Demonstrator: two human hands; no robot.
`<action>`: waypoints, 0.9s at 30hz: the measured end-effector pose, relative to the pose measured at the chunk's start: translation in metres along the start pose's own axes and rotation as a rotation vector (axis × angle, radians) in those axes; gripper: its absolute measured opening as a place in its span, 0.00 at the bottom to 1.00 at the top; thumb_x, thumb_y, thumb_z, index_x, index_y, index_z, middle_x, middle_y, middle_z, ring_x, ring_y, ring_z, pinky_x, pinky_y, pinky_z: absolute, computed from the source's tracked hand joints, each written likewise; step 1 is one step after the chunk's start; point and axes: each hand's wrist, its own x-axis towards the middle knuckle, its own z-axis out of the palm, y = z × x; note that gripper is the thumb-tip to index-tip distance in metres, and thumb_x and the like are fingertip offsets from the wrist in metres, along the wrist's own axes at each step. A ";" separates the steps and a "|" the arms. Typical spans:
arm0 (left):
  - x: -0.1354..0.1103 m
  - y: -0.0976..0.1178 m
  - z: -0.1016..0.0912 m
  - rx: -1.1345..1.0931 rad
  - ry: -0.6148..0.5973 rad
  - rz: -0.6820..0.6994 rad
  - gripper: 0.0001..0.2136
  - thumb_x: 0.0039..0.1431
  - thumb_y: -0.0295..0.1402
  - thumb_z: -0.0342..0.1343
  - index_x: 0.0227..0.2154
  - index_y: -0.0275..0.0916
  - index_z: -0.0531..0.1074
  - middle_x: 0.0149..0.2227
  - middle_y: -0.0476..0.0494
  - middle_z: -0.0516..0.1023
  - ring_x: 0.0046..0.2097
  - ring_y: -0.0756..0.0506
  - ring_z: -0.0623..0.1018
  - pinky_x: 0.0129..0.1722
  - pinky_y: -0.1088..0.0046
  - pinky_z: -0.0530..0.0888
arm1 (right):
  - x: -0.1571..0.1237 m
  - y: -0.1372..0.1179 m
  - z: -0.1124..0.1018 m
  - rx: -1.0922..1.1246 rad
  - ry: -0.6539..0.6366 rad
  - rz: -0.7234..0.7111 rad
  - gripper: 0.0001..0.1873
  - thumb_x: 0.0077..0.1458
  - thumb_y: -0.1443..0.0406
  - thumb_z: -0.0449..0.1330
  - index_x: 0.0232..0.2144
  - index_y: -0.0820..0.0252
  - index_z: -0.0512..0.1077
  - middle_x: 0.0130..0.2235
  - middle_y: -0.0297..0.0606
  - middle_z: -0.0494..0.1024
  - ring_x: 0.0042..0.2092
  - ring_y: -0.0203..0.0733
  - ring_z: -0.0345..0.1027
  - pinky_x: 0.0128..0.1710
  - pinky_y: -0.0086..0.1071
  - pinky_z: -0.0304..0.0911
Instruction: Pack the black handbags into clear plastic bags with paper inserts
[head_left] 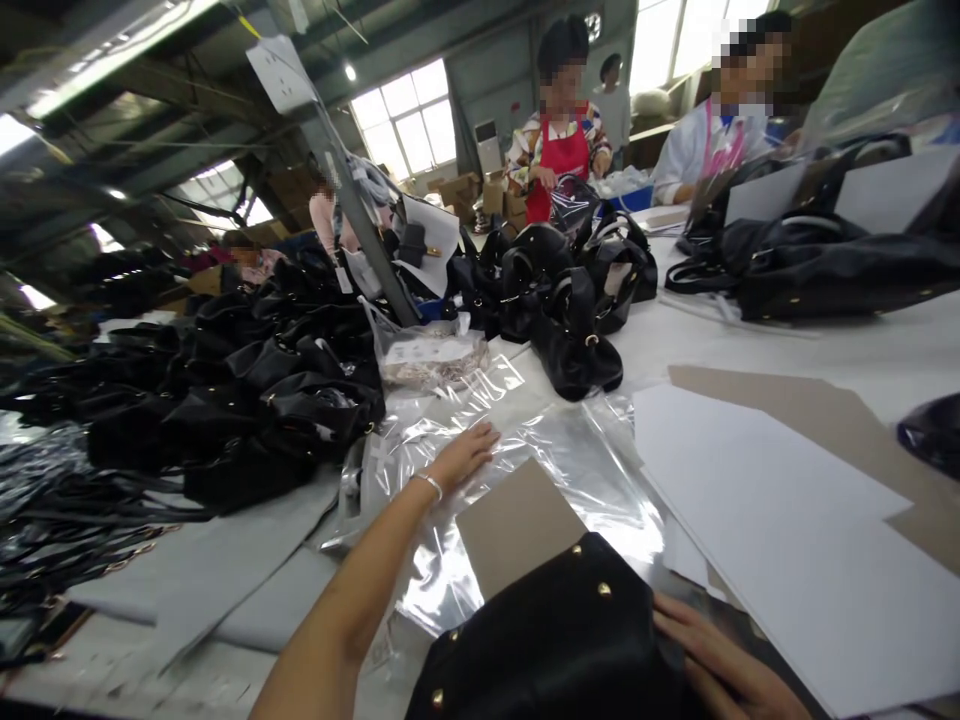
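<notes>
My left hand (466,455), a bracelet at its wrist, reaches forward and lies with fingers stretched out on a stack of clear plastic bags (585,450). Close to me is a black handbag (555,650), its base with gold metal studs facing up and away. My right hand (724,655) grips the bag's right side; part of the hand is hidden behind it. A grey-brown cardboard sheet (521,525) lies on the plastic just past the bag, its near end covered by the bag.
White and brown card sheets (780,530) lie at the right. Black handbags are heaped at the left (247,380) and mid-table (562,290). A clear bag of small items (435,355) sits by a metal post (367,220). Co-workers (559,150) stand across the table.
</notes>
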 end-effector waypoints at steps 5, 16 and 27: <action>0.009 0.012 -0.033 0.002 0.083 0.053 0.29 0.59 0.25 0.60 0.62 0.54 0.65 0.68 0.50 0.62 0.68 0.45 0.61 0.68 0.65 0.56 | -0.004 0.005 0.001 -0.019 0.011 -0.032 0.18 0.63 0.56 0.58 0.54 0.47 0.76 0.56 0.36 0.76 0.55 0.45 0.72 0.55 0.30 0.63; -0.066 0.015 0.014 -0.060 0.015 -0.012 0.21 0.66 0.35 0.52 0.62 0.46 0.66 0.68 0.44 0.62 0.70 0.45 0.58 0.69 0.62 0.54 | -0.007 -0.011 0.001 0.009 0.115 -0.051 0.16 0.61 0.56 0.59 0.49 0.48 0.79 0.53 0.35 0.78 0.53 0.43 0.73 0.52 0.25 0.64; -0.136 0.085 -0.018 -0.534 0.104 -0.202 0.26 0.73 0.46 0.34 0.54 0.39 0.73 0.53 0.38 0.78 0.53 0.42 0.79 0.53 0.64 0.75 | -0.002 -0.029 -0.004 0.129 0.112 0.163 0.21 0.60 0.50 0.58 0.49 0.51 0.80 0.53 0.36 0.78 0.55 0.46 0.72 0.57 0.34 0.62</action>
